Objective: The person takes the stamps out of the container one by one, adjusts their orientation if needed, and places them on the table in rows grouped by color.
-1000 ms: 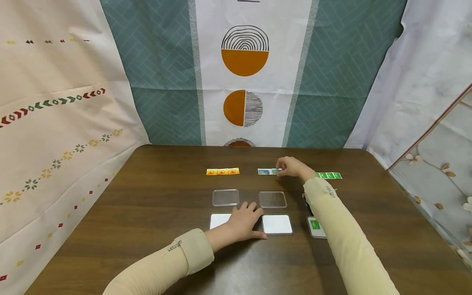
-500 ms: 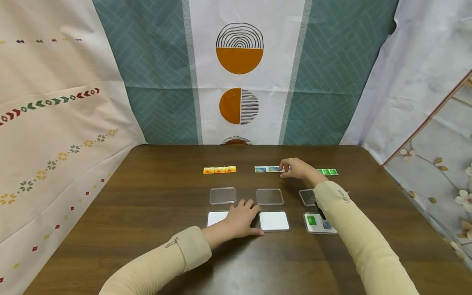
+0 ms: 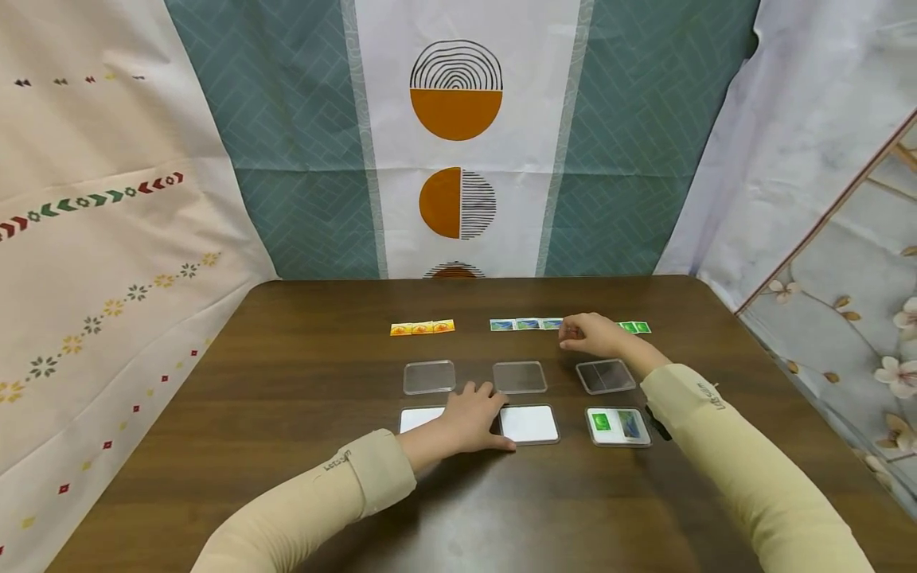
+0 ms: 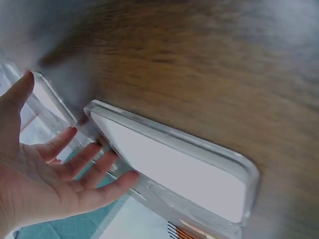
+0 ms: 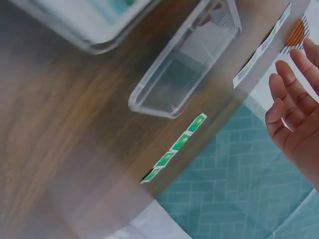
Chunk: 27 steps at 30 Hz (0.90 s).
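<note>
My left hand (image 3: 469,418) spreads its fingers over the gap between two clear cases with white inserts, the left case (image 3: 418,416) and the middle case (image 3: 528,423). It covers part of the left one; whether it touches either I cannot tell. My right hand (image 3: 593,333), fingers loosely bent and holding nothing, hovers at the right end of a row of blue picture stamps (image 3: 528,324). Green stamps (image 3: 634,327) lie just beyond it, several of them in the right wrist view. A third case (image 3: 618,427) carries one green and one blue stamp on its white insert.
Three clear plastic lids lie in a row behind the cases: a left lid (image 3: 429,377), a middle lid (image 3: 520,377) and a right lid (image 3: 605,376). Orange stamps (image 3: 423,328) form a row at the back left. A patterned cloth (image 3: 301,143) hangs behind the brown table (image 3: 215,446).
My right hand has moved right along the row of blue stamps, uncovering more of them. The right lid and case have come out from behind the right arm. My left hand has stayed in place.
</note>
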### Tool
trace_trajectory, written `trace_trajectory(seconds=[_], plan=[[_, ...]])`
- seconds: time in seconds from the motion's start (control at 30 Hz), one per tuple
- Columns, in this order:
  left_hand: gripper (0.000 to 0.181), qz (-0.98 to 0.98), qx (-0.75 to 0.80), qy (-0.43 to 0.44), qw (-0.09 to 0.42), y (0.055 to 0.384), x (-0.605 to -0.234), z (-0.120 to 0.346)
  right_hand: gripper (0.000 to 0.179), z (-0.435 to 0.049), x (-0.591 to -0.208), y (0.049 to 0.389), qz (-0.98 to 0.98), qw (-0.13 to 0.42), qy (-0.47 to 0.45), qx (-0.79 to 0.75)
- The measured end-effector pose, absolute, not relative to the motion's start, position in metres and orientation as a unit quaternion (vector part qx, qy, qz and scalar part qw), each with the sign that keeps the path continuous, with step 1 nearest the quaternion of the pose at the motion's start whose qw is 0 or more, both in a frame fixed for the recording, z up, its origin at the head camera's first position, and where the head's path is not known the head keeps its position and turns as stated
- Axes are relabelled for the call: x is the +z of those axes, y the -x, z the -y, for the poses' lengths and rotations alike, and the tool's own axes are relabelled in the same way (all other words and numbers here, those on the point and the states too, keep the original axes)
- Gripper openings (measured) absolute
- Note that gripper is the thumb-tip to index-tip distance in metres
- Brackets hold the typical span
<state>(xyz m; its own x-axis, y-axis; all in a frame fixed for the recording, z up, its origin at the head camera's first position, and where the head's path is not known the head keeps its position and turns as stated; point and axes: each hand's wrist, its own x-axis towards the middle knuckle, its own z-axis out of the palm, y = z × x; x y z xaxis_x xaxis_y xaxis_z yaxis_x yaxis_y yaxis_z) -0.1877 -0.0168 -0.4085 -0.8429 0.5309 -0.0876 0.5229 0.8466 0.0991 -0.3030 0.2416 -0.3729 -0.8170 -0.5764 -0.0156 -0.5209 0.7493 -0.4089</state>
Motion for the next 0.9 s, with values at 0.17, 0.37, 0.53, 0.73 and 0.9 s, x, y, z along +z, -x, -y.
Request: trace_trajectory(seconds=[0.17,0.37,0.53,0.73,0.9], plan=[[0.073,-0.955,0.041,-0.286,0.061,0.187,-0.407,0.007,0.007,-0.249,-0.371,0.285,-0.927,0.067,0.311,-0.2],[0.065,-0.947,0.04,-0.317,0.026,0.188,-0.406,-0.005,0.01,-0.266,-0.374,0.261,-0.927,0.054,0.309,-0.207],[0.052,-0.943,0.052,-0.329,0.0,0.191,-0.402,-0.013,0.014,-0.279,-0.379,0.247,-0.92,0.038,0.32,-0.223],[0.037,-0.937,0.081,-0.338,-0.023,0.188,-0.395,-0.028,0.016,-0.293,-0.387,0.224,-0.916,0.002,0.335,-0.22],[0.035,-0.931,0.094,-0.353,-0.031,0.187,-0.389,-0.047,0.029,-0.309,-0.391,0.204,-0.918,-0.01,0.345,-0.194]])
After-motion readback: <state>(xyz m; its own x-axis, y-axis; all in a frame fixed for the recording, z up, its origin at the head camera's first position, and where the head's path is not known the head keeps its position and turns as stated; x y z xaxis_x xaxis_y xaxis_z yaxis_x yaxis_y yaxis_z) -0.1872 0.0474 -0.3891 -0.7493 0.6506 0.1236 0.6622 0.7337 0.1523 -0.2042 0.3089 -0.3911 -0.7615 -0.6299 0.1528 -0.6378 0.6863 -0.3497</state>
